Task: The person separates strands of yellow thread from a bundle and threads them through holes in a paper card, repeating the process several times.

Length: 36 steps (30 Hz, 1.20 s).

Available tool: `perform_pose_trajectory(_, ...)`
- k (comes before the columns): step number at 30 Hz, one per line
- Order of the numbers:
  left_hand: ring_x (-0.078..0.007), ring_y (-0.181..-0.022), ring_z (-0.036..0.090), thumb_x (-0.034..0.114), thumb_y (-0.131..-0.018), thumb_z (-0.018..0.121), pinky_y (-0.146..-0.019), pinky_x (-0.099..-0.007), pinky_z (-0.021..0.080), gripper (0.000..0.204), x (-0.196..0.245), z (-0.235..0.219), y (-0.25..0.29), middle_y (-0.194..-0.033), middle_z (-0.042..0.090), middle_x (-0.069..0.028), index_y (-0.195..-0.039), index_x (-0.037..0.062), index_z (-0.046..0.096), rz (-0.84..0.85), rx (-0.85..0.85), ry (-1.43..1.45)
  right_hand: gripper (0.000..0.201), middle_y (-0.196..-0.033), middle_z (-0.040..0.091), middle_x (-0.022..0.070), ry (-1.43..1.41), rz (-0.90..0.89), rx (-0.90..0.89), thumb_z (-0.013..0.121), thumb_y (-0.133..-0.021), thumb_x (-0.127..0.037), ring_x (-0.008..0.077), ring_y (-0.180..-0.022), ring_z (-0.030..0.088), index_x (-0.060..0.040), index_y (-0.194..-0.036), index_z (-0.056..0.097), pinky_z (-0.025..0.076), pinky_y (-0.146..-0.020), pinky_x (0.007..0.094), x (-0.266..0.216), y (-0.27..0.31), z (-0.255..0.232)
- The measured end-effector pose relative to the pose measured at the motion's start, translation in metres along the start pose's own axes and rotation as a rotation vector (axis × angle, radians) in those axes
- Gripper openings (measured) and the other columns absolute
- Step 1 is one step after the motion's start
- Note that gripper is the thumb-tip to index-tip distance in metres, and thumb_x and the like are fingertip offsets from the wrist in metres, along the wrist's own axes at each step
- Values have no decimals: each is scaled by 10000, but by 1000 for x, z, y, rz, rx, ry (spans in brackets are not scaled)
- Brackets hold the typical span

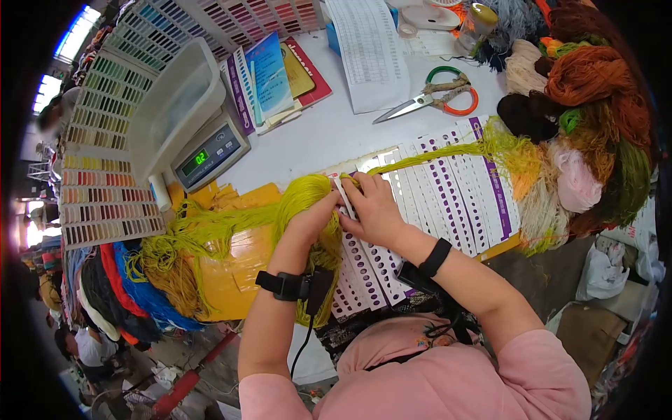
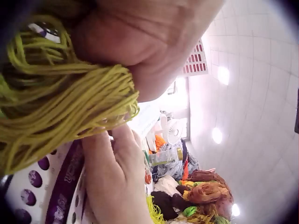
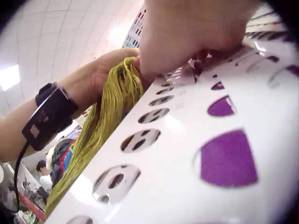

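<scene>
Above the punched white cards (image 1: 455, 210) on the tabletop (image 1: 273, 157), I see the left hand (image 1: 319, 215) curled around a chartreuse yarn hank (image 1: 306, 190), which trails leftward over a yellow sheet (image 1: 246, 276); the right hand (image 1: 378, 215), just beside it, has its fingers bent, though I cannot tell what, if anything, they hold. Green-and-orange-handled scissors (image 1: 428, 99) lie beyond, right of a digital scale (image 1: 213, 154) reading 0.2

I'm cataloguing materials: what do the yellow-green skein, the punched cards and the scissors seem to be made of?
Yellow-green skein: textile thread, softly lustrous, in fine strands; cotton or synthetic is unclear.
Punched cards: probably coated card or thin plastic, given the smooth white gloss.
Scissors: bright metal blades; smooth green and orange loops, perhaps plastic.
</scene>
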State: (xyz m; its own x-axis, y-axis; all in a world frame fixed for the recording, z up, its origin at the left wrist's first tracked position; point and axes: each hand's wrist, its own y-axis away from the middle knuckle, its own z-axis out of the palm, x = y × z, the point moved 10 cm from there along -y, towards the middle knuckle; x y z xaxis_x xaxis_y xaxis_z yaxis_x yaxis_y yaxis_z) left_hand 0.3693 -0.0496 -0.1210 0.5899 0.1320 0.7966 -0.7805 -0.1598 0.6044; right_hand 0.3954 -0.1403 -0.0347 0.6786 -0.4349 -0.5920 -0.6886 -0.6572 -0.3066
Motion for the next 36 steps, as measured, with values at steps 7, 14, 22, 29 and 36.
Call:
perform_pose_trajectory(7,-77,-546,447,177,-781,507,-503,-191,356,133,-11,6,-8,-631,502,-2,-725,61,542,-9,-6,48,364,-879,497,128,-264,-18,129,606,-562,-126,282,-810,490,-8,-898,526,403,-709,343,18,1,-5)
perform_pose_trajectory(14,-71,-503,434,179,-768,552,-470,-184,351,138,2,-24,14,-596,479,11,-674,81,535,-15,44,336,370,-869,490,124,-300,53,141,612,-539,-147,284,-780,490,-26,-879,530,383,-707,353,23,1,-5)
perform_pose_trajectory(22,-56,-463,405,173,-783,544,-450,-190,355,139,-7,-28,30,-635,496,6,-855,54,556,-35,58,436,292,-842,495,114,-185,3,132,584,-611,-115,265,-732,495,-41,-885,518,392,-679,334,15,1,-8)
perform_pose_trajectory(29,-70,-489,448,166,-774,528,-447,-192,363,208,21,10,42,-686,555,-32,-958,68,538,-26,-238,418,201,-751,498,117,-425,68,265,503,-681,-30,307,-724,506,-48,-881,503,411,-633,355,36,7,-4)
perform_pose_trajectory(36,-89,-521,509,264,-770,561,-465,-211,412,248,20,-18,59,-698,562,-22,-929,74,548,-66,227,-50,293,-882,473,113,-222,96,160,573,-661,-128,277,-746,511,-66,-942,516,420,-655,347,26,3,-3)
